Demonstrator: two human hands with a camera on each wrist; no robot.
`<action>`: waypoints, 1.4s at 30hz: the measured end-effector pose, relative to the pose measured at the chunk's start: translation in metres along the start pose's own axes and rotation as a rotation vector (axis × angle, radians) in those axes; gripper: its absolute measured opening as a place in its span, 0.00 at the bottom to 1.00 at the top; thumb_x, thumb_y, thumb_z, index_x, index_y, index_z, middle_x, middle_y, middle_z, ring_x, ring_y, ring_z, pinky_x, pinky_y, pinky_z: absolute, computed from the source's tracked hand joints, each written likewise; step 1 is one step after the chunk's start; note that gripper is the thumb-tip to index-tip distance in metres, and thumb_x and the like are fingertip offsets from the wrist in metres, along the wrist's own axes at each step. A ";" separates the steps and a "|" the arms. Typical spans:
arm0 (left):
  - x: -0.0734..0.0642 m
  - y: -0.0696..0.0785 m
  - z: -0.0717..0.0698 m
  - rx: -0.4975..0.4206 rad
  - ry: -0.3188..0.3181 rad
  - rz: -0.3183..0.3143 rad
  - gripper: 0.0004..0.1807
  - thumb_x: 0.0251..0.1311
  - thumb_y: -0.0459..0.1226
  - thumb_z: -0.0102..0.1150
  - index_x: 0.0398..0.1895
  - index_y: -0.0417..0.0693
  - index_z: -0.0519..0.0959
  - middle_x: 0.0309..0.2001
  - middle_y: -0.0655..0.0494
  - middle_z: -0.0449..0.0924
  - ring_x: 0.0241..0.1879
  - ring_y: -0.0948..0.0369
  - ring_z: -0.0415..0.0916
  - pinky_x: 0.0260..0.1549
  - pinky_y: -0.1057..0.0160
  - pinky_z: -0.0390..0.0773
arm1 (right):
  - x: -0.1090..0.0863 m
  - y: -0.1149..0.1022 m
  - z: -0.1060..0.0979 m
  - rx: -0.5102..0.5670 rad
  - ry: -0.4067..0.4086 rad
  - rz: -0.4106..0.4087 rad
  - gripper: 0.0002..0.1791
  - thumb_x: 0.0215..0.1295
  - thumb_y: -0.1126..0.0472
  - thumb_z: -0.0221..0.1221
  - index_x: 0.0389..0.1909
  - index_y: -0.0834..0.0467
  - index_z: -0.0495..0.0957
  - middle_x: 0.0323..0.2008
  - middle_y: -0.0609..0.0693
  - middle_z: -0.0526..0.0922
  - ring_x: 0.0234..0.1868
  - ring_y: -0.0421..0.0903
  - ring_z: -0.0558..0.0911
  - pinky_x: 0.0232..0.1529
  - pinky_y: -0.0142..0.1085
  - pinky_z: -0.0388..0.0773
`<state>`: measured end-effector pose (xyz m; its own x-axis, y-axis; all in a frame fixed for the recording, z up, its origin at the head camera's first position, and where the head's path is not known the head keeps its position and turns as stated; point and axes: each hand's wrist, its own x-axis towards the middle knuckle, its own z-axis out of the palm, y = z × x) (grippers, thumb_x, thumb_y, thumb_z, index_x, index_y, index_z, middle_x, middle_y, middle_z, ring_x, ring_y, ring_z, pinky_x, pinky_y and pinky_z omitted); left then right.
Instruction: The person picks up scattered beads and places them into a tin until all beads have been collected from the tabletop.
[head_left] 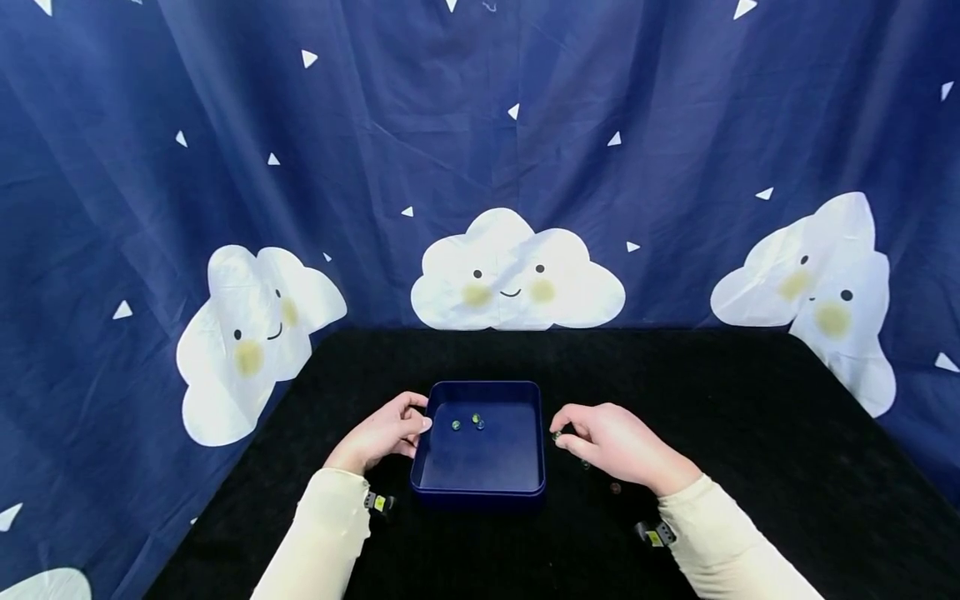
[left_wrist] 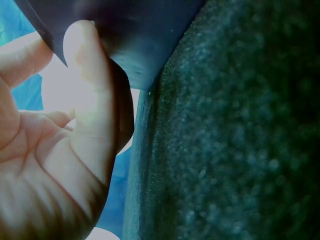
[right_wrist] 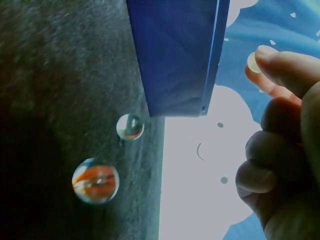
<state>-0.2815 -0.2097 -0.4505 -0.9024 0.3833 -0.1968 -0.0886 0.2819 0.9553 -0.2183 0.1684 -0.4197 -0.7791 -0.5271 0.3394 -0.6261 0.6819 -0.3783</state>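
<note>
On a black surface (head_left: pixel 765 433) stands a blue box (head_left: pixel 480 462); the left hand (head_left: pixel 382 433) grips its left side. Right of it, the right hand (head_left: pixel 622 442) pinches one marble (right_wrist: pixel 253 62). Head view alone shows three marbles (head_left: pixel 456 425) inside; right wrist view makes clear an orange-striped marble (right_wrist: pixel 96 182) outside.

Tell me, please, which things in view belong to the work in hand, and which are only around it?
Seem to belong:
blue tray
three marbles inside it
pinched marble in the right grip
two marbles outside it

Probably only surroundings:
black surface
cloud-patterned curtain
wrist cameras
</note>
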 end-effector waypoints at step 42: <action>0.003 0.000 0.000 0.005 0.018 -0.005 0.26 0.58 0.38 0.60 0.57 0.41 0.63 0.30 0.47 0.70 0.23 0.60 0.69 0.22 0.60 0.78 | 0.025 -0.011 0.001 -0.058 -0.067 -0.009 0.07 0.60 0.47 0.59 0.39 0.39 0.77 0.15 0.34 0.66 0.16 0.31 0.66 0.25 0.29 0.68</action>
<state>-0.2842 -0.2089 -0.4513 -0.9096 0.3659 -0.1970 -0.0904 0.2884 0.9532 -0.2306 0.1474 -0.4082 -0.7750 -0.5648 0.2835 -0.6317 0.7043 -0.3238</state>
